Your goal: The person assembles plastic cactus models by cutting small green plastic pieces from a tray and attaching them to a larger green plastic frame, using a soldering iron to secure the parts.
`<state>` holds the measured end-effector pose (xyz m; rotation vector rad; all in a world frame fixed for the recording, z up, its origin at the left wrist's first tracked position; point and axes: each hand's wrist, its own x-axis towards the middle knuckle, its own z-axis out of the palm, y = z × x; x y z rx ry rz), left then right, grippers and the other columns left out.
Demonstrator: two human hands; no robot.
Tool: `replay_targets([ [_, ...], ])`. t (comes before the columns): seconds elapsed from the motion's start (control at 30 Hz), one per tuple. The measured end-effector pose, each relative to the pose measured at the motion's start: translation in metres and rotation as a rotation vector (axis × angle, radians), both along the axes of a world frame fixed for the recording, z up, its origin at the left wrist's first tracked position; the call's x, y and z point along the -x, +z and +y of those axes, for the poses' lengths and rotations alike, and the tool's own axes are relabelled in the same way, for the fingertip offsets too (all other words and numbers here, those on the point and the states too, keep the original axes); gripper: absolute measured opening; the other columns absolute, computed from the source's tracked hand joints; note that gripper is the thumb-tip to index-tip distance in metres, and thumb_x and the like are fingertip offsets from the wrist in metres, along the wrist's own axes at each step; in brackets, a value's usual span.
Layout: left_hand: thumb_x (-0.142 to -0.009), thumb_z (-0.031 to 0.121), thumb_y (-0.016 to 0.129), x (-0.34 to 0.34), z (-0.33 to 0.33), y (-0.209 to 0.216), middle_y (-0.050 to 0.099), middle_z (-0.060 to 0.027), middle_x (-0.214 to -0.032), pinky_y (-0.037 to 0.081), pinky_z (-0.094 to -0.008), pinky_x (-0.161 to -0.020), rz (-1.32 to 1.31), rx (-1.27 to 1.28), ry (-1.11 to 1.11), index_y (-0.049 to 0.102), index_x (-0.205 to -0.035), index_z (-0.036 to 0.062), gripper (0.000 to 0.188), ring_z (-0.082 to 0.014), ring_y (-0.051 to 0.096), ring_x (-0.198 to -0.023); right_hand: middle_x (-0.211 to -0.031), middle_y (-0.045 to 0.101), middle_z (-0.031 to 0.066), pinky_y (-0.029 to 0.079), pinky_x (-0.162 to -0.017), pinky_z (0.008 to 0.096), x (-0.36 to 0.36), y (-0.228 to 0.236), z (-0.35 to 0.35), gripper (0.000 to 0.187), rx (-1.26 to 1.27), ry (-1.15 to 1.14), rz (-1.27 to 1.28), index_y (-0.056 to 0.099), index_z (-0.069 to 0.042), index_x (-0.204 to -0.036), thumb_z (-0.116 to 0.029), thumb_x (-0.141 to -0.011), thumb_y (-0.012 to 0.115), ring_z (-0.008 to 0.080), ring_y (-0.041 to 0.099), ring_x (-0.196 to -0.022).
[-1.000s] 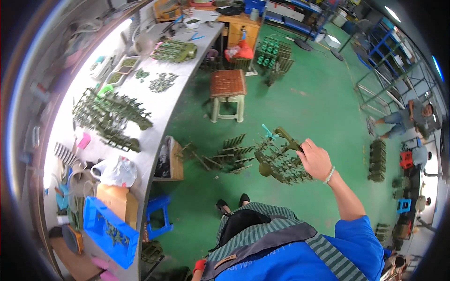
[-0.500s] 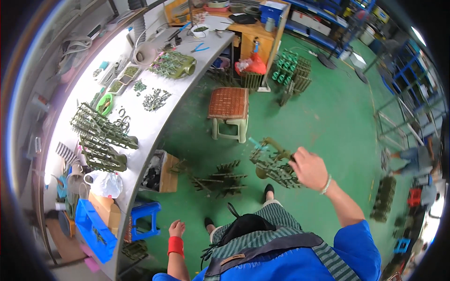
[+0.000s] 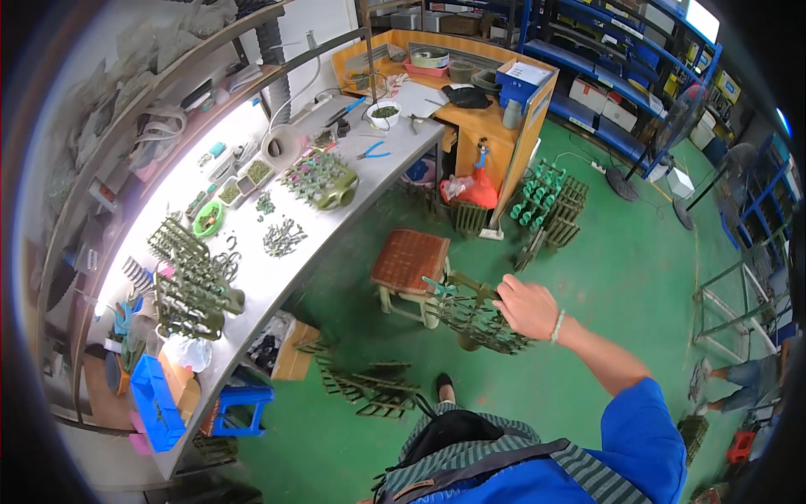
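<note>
Since half a second ago the right hand (image 3: 527, 307) has carried its load leftward, now beside the stool rather than out over open floor; the left hand, seen low by the apron then, is out of view now.

Right fingers (image 3: 507, 293) curled round the olive-green parts rack (image 3: 474, 315), gripping it at its upper right end; thumb side hidden behind the rack's prongs. A pale bracelet sits at the wrist, blue sleeve behind it. Rack hangs tilted in the air, just right of the wooden stool (image 3: 410, 262) with the red-brown slatted seat, above the green floor (image 3: 638, 277). A small teal piece shows at the rack's left tip.

Below the rack, more olive racks lie flat on the floor (image 3: 369, 388), close to the person's shoe. Farther off, upright green racks (image 3: 550, 202) stand by an orange bag, near the wooden desk (image 3: 495, 118).

Left side: long grey counter (image 3: 277, 269) carrying stacked olive racks (image 3: 191, 281), a loaded rack of small parts (image 3: 321, 178), a green dish and a white bowl. Blue crate (image 3: 155, 403) at the counter's near end, blue step stool (image 3: 243, 401) under it. Blue shelving lines the far wall.
</note>
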<state>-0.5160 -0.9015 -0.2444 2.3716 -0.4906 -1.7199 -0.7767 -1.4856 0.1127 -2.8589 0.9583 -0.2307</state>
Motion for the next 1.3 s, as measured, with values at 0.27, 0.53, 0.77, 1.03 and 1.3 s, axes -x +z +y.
replay_targets([
  [0.27, -0.086, 0.021, 0.065, -0.005, -0.207, -0.050, 0.067, -0.0059, -0.084, 0.047, -0.0290, -0.061, 0.083, 0.111, 0.194, 0.067, -0.106, 0.0056, 0.025, -0.0150, 0.058, -0.066, -0.091, 0.057, 0.0170, 0.051, -0.067, 0.0471, -0.015, 0.019, -0.188, 0.026, -0.017, -0.021, 0.041, 0.054, 0.001, -0.089, -0.025, -0.091, 0.056, 0.0374, 0.061, -0.077],
  [0.53, -0.092, 0.014, 0.061, -0.109, -0.477, 0.005, 0.068, -0.0051, -0.090, 0.049, -0.0258, -0.066, 0.045, 0.674, 0.656, 0.065, -0.110, 0.0056, 0.020, -0.0132, 0.063, -0.078, -0.090, 0.064, 0.0224, 0.051, -0.074, 0.0488, -0.087, 0.061, -0.451, 0.030, 0.126, -0.196, -0.030, 0.060, 0.003, -0.085, -0.027, -0.091, 0.054, 0.0403, 0.063, -0.084],
  [0.77, -0.093, 0.014, 0.061, -0.102, -0.517, 0.029, 0.069, -0.0105, -0.090, 0.048, -0.0273, -0.054, -0.019, 0.704, 1.104, 0.062, -0.114, 0.0032, 0.024, -0.0166, 0.064, -0.071, -0.100, 0.062, 0.0275, 0.055, -0.078, 0.0475, -0.188, 0.063, -0.720, 0.031, 0.303, -0.269, -0.103, 0.061, 0.005, -0.093, -0.025, -0.091, 0.055, 0.0419, 0.065, -0.087],
  [1.03, -0.091, 0.019, 0.060, 0.065, -0.588, 0.032, 0.066, -0.0105, -0.083, 0.047, -0.0318, -0.054, -0.031, -0.077, 0.817, 0.066, -0.098, 0.0041, 0.018, -0.0192, 0.058, -0.065, -0.113, 0.059, 0.0275, 0.055, -0.080, 0.0469, -0.327, 0.020, -0.980, 0.031, 0.241, -0.259, -0.115, 0.059, 0.007, -0.108, -0.015, -0.086, 0.059, 0.0422, 0.065, -0.096],
  [1.3, -0.089, 0.022, 0.059, 0.134, -0.689, 0.065, 0.068, -0.0127, -0.087, 0.050, -0.0380, -0.058, -0.041, -0.185, 0.900, 0.066, -0.097, 0.0066, 0.019, -0.0248, 0.063, -0.070, -0.121, 0.061, 0.0213, 0.052, -0.088, 0.0483, -0.444, -0.037, -1.119, 0.031, 0.156, -0.348, 0.156, 0.065, 0.001, -0.108, -0.023, -0.095, 0.050, 0.0374, 0.062, -0.105],
])
